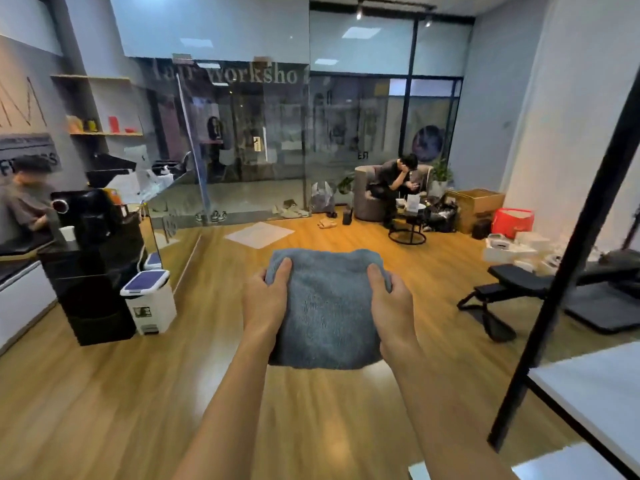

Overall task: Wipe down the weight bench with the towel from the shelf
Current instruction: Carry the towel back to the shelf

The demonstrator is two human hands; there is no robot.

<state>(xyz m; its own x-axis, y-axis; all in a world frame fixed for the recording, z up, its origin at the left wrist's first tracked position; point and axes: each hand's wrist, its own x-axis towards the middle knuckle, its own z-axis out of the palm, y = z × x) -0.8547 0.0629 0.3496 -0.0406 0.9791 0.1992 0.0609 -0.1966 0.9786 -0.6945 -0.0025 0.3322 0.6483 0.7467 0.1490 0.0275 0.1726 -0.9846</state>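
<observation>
While both forearms are reaching forward from the bottom of the view, the left hand (pixel 265 299) and the right hand (pixel 391 306) are holding the folded grey towel (pixel 329 306) between them in the air above the wooden floor (pixel 121 393). Each hand is gripping one side edge, thumb lying on top and pointing away from the person, the other fingers tucked out of sight beneath the cloth. The towel is lying roughly flat and looks close to square, so its long axis is hard to tell. Its rounded far edge is pointing toward the glass wall (pixel 242 133), and its near edge is sagging a little between the wrists.

Close on the right, a white shelf board (pixel 595 386) is jutting in, and its black post (pixel 568 271) is slanting up across the view. Open floor is stretching to the left of the arms and ahead of the towel. At the left edge of that space, a white pedal bin (pixel 149 299) is standing just beside a black cabinet (pixel 93 271).

Ahead and to the right, well apart from the towel, the black weight bench (pixel 516 275) is standing on the floor, its long axis running across the view. Its low foot end is pointing left, and the pad is passing behind the black post. Open floor is lying between towel and bench. Farther off, a pale mat (pixel 259 233) is lying on the boards, and a person (pixel 394 181) is sitting in an armchair near the glass.
</observation>
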